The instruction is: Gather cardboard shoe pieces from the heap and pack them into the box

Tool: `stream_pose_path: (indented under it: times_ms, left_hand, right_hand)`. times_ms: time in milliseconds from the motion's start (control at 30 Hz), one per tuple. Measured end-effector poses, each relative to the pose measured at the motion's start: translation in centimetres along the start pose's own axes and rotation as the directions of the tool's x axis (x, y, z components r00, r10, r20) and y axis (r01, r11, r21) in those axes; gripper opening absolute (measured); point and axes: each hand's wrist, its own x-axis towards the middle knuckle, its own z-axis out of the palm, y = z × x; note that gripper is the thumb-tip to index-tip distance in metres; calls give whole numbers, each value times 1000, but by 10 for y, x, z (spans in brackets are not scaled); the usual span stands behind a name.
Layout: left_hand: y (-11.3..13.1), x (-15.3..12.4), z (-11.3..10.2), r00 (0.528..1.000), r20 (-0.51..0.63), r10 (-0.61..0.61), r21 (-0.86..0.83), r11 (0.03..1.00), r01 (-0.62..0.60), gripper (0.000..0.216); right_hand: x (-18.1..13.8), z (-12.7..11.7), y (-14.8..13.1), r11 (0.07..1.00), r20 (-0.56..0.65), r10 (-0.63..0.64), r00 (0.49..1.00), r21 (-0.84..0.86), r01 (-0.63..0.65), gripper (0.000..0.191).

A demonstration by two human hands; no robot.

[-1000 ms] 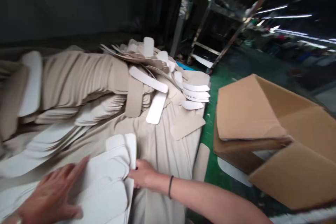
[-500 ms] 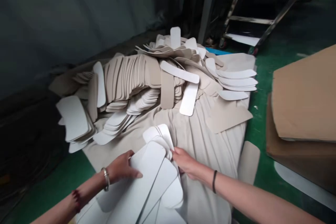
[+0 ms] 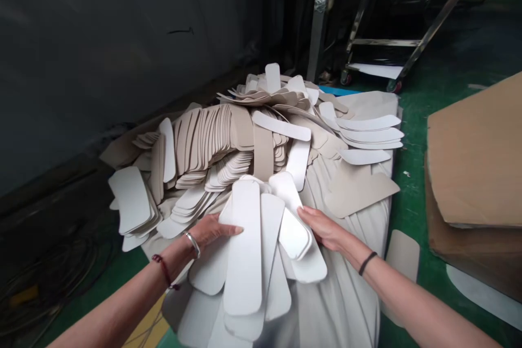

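A fanned bunch of long white cardboard pieces (image 3: 248, 244) with rounded ends lies between my hands on a beige cloth (image 3: 350, 293). My left hand (image 3: 212, 229) presses on the bunch's left side, thumb lying on top. My right hand (image 3: 322, 227) grips its right edge, fingers under the pieces. Just beyond my hands a big heap of the same white and beige pieces (image 3: 244, 136) sprawls over the cloth, some stacked on edge in rows.
A brown cardboard box (image 3: 473, 174) stands on the green floor (image 3: 411, 196) at the right. A metal trolley frame (image 3: 387, 38) stands at the back. A dark wall runs along the left, with cables on the floor at lower left.
The bunch of white pieces has swung upright and moved farther from me, toward the heap. Both hands moved with it, and the view has shifted left, away from the box.
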Motion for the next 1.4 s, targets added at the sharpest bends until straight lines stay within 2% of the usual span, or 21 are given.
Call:
stream_pose_path:
  times_ms: [67, 133, 200, 300, 400, 467, 533, 600, 667, 733, 800, 900, 1000, 1067, 1133, 1200, 1300, 1400]
  left_hand:
    - [-9, 4, -1, 999, 15, -37, -66, 997, 38, 79]
    - [-20, 8, -4, 998, 12, -66, -108, 992, 67, 81]
    - [-29, 12, -8, 996, -4, -90, -125, 988, 88, 82]
    - [-42, 17, -11, 991, 23, -129, -170, 977, 131, 85]
    - [-53, 21, -13, 986, 109, -127, -226, 963, 149, 89]
    - [-57, 23, -12, 984, 139, -107, -252, 958, 140, 91]
    - [-60, 24, -12, 987, 140, -82, -264, 957, 117, 91]
    - [-63, 26, -12, 988, 134, -71, -266, 958, 105, 90]
    - [-68, 29, -13, 989, 131, -69, -273, 957, 103, 86]
    - [-75, 34, -14, 986, 157, -62, -285, 953, 106, 83]
    - [-82, 38, -15, 984, 174, -31, -301, 950, 83, 82]
    - [-85, 40, -16, 989, 146, -10, -321, 946, 57, 87]
    - [-80, 34, -15, 990, 141, -17, -354, 933, 67, 90]
    - [-75, 29, -14, 990, 135, -36, -362, 929, 83, 91]
    - [-70, 25, -13, 992, 106, -70, -347, 932, 103, 93]
    - [-68, 24, -11, 989, 101, -112, -329, 934, 140, 94]
    - [-70, 23, -3, 981, 155, -117, -310, 937, 161, 89]
    - [-71, 19, 13, 963, 251, -94, -296, 940, 169, 90]
  right_hand:
    - [-4, -19, 4, 1000, -115, -5, 993, -20, 2, 36]
    - [-10, -33, 8, 997, -263, -62, 963, -55, 49, 35]
    - [-16, -41, 10, 989, -332, -127, 935, -120, 92, 41]
    - [-19, -45, 2, 931, -323, -225, 919, -348, 106, 48]
    - [-19, -43, -25, 765, -303, -384, 872, -633, 118, 41]
    - [-16, -37, -51, 668, -294, -468, 834, -735, 116, 35]
    - [-12, -24, -70, 623, -246, -467, 850, -773, 119, 32]
    - [-5, -3, -72, 606, -159, -383, 910, -786, 118, 31]
    - [6, 21, -55, 597, -108, -273, 956, -798, 80, 20]
    - [18, 42, -31, 583, -103, -206, 973, -811, 38, 27]
    - [28, 52, -14, 623, -82, -170, 982, -781, 43, 41]
    - [25, 41, -13, 754, -126, -167, 978, -655, 45, 59]
    - [-4, 11, -23, 863, -139, -133, 981, -504, 46, 57]
    - [-31, -7, -19, 914, -102, -8, 995, -405, -35, 58]
    - [-53, -15, -2, 932, -96, 98, 991, -341, -125, 65]
    - [-63, -13, 21, 950, -88, 118, 989, -280, -138, 71]
    - [-53, 2, 52, 971, -131, 45, 990, -227, -74, 72]
    - [-34, 20, 61, 956, -222, -44, 974, -292, -23, 68]
